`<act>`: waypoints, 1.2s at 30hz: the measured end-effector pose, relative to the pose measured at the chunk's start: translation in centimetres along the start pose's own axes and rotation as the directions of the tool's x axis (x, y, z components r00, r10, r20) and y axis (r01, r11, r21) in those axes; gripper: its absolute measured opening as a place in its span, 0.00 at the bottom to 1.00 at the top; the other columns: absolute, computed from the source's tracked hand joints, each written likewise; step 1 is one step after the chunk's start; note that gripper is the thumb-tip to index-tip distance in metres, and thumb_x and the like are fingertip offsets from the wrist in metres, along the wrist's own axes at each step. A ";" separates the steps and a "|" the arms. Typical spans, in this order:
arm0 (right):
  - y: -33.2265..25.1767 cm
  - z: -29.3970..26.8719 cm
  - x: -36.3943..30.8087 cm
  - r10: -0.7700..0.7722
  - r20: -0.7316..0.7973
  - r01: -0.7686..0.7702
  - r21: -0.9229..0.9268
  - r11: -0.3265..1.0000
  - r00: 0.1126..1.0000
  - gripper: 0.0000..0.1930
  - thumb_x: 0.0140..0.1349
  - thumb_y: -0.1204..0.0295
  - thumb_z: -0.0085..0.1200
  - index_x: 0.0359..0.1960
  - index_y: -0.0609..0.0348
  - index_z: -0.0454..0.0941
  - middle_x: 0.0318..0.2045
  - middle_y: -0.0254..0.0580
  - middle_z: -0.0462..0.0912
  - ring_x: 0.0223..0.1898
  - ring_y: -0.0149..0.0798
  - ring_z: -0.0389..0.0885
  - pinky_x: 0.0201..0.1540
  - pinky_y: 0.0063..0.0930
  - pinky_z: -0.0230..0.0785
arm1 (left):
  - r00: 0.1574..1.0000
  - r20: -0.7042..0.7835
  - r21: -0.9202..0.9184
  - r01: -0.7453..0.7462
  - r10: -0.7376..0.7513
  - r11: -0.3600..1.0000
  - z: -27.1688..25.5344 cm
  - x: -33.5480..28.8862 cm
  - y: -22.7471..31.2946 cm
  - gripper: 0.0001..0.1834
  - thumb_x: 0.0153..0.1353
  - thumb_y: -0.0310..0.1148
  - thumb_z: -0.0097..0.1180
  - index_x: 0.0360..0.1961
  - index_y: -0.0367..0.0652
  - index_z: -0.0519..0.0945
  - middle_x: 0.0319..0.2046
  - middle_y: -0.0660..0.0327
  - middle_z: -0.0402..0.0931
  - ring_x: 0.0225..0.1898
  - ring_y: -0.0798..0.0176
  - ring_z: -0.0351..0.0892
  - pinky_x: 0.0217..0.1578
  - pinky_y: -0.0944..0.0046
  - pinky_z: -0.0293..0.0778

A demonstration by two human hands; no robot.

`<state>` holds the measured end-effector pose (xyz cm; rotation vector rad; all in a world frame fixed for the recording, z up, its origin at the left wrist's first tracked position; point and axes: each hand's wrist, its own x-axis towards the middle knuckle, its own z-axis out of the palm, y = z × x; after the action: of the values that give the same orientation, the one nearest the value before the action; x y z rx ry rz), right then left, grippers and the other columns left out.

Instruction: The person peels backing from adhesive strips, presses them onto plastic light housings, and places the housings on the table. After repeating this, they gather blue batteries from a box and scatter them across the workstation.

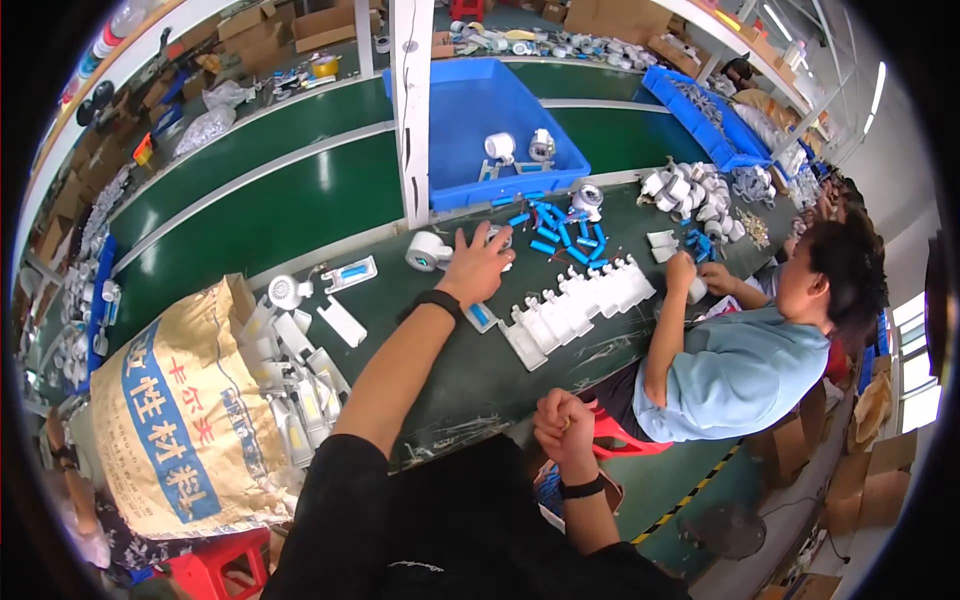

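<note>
My left hand reaches across the dark green bench, its fingers curved over a white round housing that they partly hide. Just left of it lies another white round housing with a dark round opening. Under my left wrist shows a white casing with a blue cell. My right hand is closed in front of my body, off the bench; whatever its fingers pinch is too small to name. Between the hands, white rectangular casings stand in a slanting row. Loose blue cylindrical cells lie beyond them.
A large paper sack stands left beside piled white casings. A blue tray sits behind a white post. At right, a co-worker in a light blue shirt handles a white part near heaped white housings.
</note>
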<state>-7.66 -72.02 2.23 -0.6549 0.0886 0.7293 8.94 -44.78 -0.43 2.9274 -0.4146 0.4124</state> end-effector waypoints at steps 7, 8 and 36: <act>2.4 2.2 3.6 0.160 0.125 -0.157 -0.035 0.987 0.979 0.07 0.58 0.76 0.40 0.22 0.58 0.66 0.16 0.28 0.57 0.13 0.22 0.51 0.12 0.17 0.43 | 0.999 0.037 0.030 0.001 -0.002 1.000 -4.5 -7.8 -6.2 0.23 0.56 0.29 0.61 0.55 0.52 0.82 0.72 0.61 0.59 0.74 0.41 0.53 0.67 0.31 0.61; 2.8 3.2 4.1 0.190 0.131 -0.183 -0.059 0.981 0.973 0.09 0.61 0.75 0.41 0.22 0.57 0.65 0.15 0.27 0.57 0.13 0.22 0.50 0.11 0.17 0.43 | 0.998 0.065 0.034 -0.001 -0.001 0.999 -5.2 -8.8 -7.0 0.24 0.57 0.30 0.61 0.57 0.53 0.82 0.73 0.60 0.58 0.74 0.41 0.52 0.68 0.35 0.61; 6.5 10.6 4.3 0.232 0.093 -0.136 -0.582 0.802 0.968 0.18 0.78 0.58 0.46 0.45 0.62 0.77 0.19 0.19 0.58 0.18 0.17 0.51 0.19 0.17 0.42 | 0.997 0.022 0.087 -0.070 0.068 0.994 -19.8 -21.6 -6.7 0.19 0.55 0.26 0.63 0.49 0.41 0.80 0.53 0.58 0.81 0.57 0.52 0.77 0.59 0.55 0.73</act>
<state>-10.10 -59.66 6.05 -1.1743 -0.2325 1.0099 -13.92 -29.27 11.33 3.0106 -0.5140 0.4226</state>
